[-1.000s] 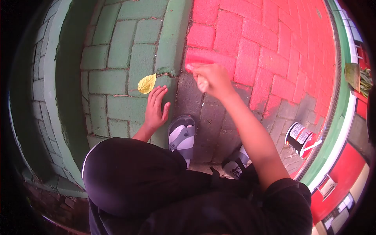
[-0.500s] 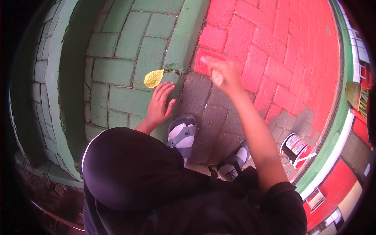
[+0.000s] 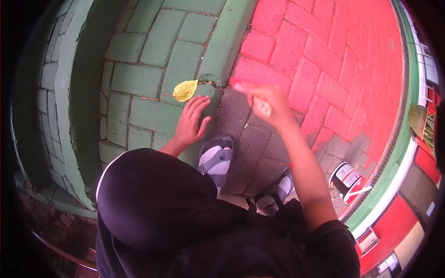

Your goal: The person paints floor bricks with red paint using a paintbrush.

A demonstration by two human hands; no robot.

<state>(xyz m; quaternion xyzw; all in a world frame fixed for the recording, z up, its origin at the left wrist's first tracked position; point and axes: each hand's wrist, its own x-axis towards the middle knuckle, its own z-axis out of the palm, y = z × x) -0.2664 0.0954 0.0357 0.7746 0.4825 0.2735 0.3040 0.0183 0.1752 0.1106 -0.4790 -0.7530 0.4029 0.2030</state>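
Note:
My right hand point(image 3: 272, 105) is closed around a small paintbrush point(image 3: 239, 86), its pale handle end showing below the fist. Motion blurs the brush's head, which is at the edge of the red paint on the paving bricks point(image 3: 266, 74), beside the green kerb point(image 3: 221, 48). Below that edge lie dark, unpainted bricks point(image 3: 241, 125). My left hand point(image 3: 191, 124) is open, its fingers stretched out over the green kerb and green bricks. Just beyond its fingertips rests a yellow leaf point(image 3: 185, 91).
A paint can point(image 3: 344, 177) with red paint and a white stick across it stands at the right on the bricks. My sandalled feet point(image 3: 217, 160) are between kerb and dark paving. A raised green ledge point(image 3: 69, 92) runs along the left, and a green-and-white edge point(image 3: 371, 211) curves along the right.
My right hand has come slightly down and toward me, the brush with it, to the lower edge of the red area. My left hand stays in place while the view shifts a little.

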